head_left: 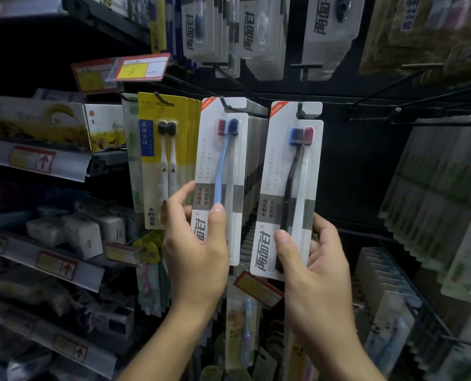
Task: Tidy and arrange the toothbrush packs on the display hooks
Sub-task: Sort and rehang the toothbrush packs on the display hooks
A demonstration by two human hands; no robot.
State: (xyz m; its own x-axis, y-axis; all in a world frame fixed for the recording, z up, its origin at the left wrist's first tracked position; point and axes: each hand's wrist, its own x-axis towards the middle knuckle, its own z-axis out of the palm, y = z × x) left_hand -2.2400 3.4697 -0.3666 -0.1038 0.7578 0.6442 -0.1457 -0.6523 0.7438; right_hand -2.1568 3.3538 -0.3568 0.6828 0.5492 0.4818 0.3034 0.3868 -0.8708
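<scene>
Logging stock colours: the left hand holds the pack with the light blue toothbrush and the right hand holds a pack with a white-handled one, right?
Not quite. In the head view the right hand holds a pack with a black-handled toothbrush, not white. The left hand does hold the light blue toothbrush pack.

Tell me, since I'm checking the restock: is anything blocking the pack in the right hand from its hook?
Nothing visible. The right hand holds the black-brush pack with its hang hole already at the hook, which carries no other packs in front. The full row hangs on the neighbouring hook.
</scene>
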